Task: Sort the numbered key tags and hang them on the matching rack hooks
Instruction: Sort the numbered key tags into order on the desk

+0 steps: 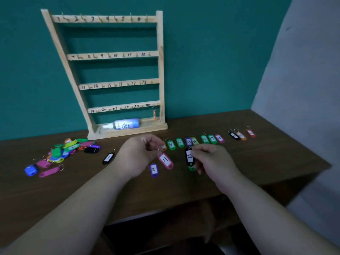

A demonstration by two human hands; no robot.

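A person's two hands work just in front of a wooden key rack [159,70] that leans against a teal wall [211,61] on a brown table [266,162]. The left hand [139,153], fingers curled, pinches the ring end of a pink tag marked 11 [165,160]. The tag's long axis slants away from the rack, with its free end pointing down and to the right. The right hand [211,159], close beside the left but not touching it, pinches the top of a black tag marked 22 [189,157]. This tag's long axis runs nearly straight toward the rack, ring end nearest it. A green tag [192,168] shows partly under that hand. A purple tag marked 5 [154,170] lies flat below the pink one, ring end toward the rack. A black tag marked 1 [108,158] lies in front of the rack's left corner. A row of numbered tags [205,139] stretches from in front of the rack's base off to its right, each pointing its ring toward the wall. A loose pile of tags [64,151] sits to the rack's left. One orange tag [154,115] hangs upright from the hook at 24, bottom right of the rack, and a white bottle [123,124] lies on its side in the base tray.
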